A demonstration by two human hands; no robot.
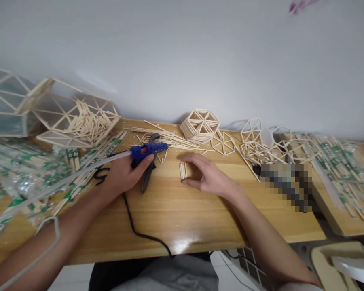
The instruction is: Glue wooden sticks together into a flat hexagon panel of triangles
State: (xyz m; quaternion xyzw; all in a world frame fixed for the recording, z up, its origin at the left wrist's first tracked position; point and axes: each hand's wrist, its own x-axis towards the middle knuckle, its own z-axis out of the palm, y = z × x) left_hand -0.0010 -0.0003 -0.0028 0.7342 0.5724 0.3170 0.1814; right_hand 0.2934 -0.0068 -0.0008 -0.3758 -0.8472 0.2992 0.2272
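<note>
My left hand (124, 173) is wrapped around a blue glue gun (148, 150), its nozzle pointing right. A long pale glue stick (87, 167) runs out of the gun's back toward the lower left. My right hand (208, 176) is curved at the middle of the table, thumb and forefinger at the two ends of a small row of short wooden sticks (183, 171). Under and beside the glue gun lies a dark tool with a tapered end (146, 180); its kind is partly hidden. Black loop handles (100, 176) show left of my left wrist.
A hexagonal stick lattice (202, 125) stands by the wall, with loose sticks (170, 139) beside it. Open frames (255, 141) lie to the right. A lattice container (75, 117) holds short sticks at left. Packaged chopsticks (27, 173) cover the left side. A black cord (136, 230) crosses the front edge.
</note>
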